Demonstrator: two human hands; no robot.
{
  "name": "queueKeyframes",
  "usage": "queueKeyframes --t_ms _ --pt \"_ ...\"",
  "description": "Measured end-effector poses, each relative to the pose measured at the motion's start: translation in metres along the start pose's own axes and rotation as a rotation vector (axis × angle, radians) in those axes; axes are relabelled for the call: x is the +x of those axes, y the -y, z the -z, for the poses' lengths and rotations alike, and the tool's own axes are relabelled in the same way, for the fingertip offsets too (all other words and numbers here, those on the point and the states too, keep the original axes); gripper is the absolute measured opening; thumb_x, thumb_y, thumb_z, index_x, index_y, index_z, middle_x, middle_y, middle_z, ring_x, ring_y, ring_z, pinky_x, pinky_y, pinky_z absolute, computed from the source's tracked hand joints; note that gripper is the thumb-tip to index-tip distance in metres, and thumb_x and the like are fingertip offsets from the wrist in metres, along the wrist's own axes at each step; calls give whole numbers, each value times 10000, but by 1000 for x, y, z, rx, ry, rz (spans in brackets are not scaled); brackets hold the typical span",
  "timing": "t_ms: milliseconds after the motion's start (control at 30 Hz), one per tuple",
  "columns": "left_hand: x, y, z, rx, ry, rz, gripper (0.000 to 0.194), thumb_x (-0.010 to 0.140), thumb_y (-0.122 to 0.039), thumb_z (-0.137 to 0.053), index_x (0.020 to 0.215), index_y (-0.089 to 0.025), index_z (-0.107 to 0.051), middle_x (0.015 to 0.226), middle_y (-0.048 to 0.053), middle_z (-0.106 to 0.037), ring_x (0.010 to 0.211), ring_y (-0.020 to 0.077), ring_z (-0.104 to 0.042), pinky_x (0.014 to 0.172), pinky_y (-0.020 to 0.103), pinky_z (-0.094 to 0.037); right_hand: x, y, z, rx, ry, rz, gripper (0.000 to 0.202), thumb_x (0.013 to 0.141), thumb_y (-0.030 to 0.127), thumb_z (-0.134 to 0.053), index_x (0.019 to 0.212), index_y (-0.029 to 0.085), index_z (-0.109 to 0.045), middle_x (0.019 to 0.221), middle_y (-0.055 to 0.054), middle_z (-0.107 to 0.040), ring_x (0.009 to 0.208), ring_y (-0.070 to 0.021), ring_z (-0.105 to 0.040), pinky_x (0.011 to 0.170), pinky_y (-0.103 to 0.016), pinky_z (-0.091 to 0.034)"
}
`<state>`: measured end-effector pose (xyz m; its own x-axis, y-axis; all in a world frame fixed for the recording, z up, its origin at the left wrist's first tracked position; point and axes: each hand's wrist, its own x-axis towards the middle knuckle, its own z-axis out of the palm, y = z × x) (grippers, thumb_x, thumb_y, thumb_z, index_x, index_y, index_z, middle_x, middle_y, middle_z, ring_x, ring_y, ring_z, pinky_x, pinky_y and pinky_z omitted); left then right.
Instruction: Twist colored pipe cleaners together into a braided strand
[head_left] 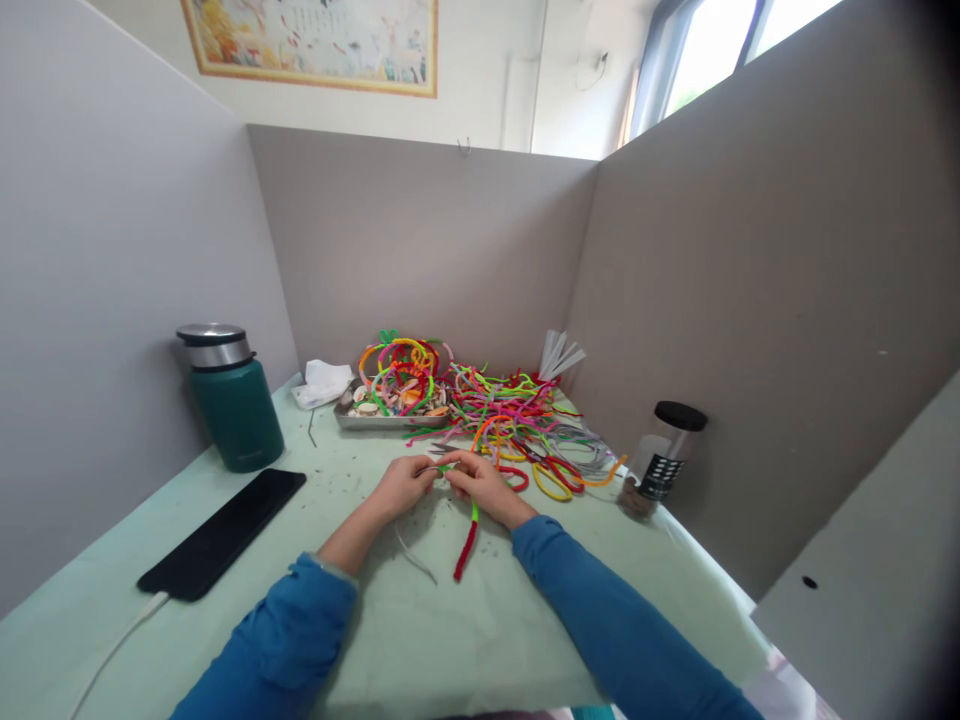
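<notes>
My left hand (406, 486) and my right hand (478, 480) meet over the middle of the table, fingertips pinched close together. Between them is a thin grey wire (415, 560), whose loose end curves down below my left hand. A fuzzy green and red stem (466, 550) hangs from under my right fingers, its red end near the tabletop. A bit of green shows between the fingertips; the exact join is too small to make out. Scissors (444, 448) lie just beyond the hands, partly hidden.
A metal tray (390, 423) with shells and colourful loops stands behind, beside a pile of fuzzy stems (510, 400). A green bottle (234, 410), a phone (225, 533) and tissues (324, 382) are left; a black-lidded jar (664, 460) is right. Grey partitions enclose the table.
</notes>
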<state>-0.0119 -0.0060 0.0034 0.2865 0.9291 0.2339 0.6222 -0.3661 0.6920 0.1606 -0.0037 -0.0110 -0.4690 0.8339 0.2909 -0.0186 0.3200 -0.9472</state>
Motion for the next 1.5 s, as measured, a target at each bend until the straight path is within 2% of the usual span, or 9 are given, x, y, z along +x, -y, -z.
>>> queueKeyframes --t_ms 233,533,667,767,900,1033,1267,1367,1500 --pt "-1 1 -1 -184 98 76 354 719 -459 -463 564 -144 -512 472 -37 -450 431 73 -352 446 205 -252 0 -1 0 -7 -10 -27 198 767 274 -514 936 171 -516 516 67 -438 438 -66 -372 436 -176 -291" --pt "-6 -8 4 -508 264 196 381 701 -514 -526 702 -134 -499 541 -11 -545 352 30 -266 356 189 -197 -2 2 2 56 44 -10 164 771 255 -495 913 175 -508 491 76 -437 402 -64 -339 396 -177 -255" --pt "-7 -9 6 -544 288 201 396 712 -513 -521 770 -122 -534 679 42 -619 367 27 -266 352 187 -240 -2 1 1 39 14 -31 186 771 269 -505 929 172 -515 491 72 -439 412 -65 -356 407 -175 -262" --pt "-4 -7 5 -404 210 157 390 733 -483 -499 824 -114 -589 750 62 -639 382 40 -310 379 202 -277 0 -1 1 28 -27 -37 175 767 269 -513 912 171 -520 478 71 -441 408 -64 -354 411 -174 -263" --pt "-1 -2 3 -36 -12 -12 199 706 -303 -526 771 -145 -628 679 25 -624 524 93 -453 510 211 -330 1 -1 1 40 -38 -55 161 763 270 -517 890 172 -515 463 75 -440 397 -63 -344 414 -176 -268" --pt "-3 -3 1 177 -44 -96 131 672 -224 -520 766 -182 -601 680 -3 -609 575 106 -478 553 211 -316 1 0 1 23 -31 -68 166 762 271 -520 891 168 -518 468 74 -446 398 -62 -351 417 -177 -267" --pt "-8 -9 1 212 -80 -136 229 682 -328 -567 867 -194 -565 789 9 -603 599 113 -479 568 215 -342 2 -1 1 41 -35 -70 169 770 281 -517 895 167 -515 462 75 -439 393 -60 -342 412 -175 -263" --pt "-8 -11 2 199 -118 -213 191 719 -262 -525 889 -198 -585 858 26 -597 668 120 -491 632 224 -370 2 -2 1 46 -36 -75 188 774 300 -514 910 170 -512 465 77 -439 392 -61 -346 402 -174 -251" --pt "-7 -10 4 189 -118 -291 174 706 -133 -482 790 -194 -621 901 39 -581 790 138 -507 706 230 -384 2 -3 1 41 -47 -80 191 766 297 -520 903 164 -511 466 77 -437 389 -61 -342 395 -173 -247"
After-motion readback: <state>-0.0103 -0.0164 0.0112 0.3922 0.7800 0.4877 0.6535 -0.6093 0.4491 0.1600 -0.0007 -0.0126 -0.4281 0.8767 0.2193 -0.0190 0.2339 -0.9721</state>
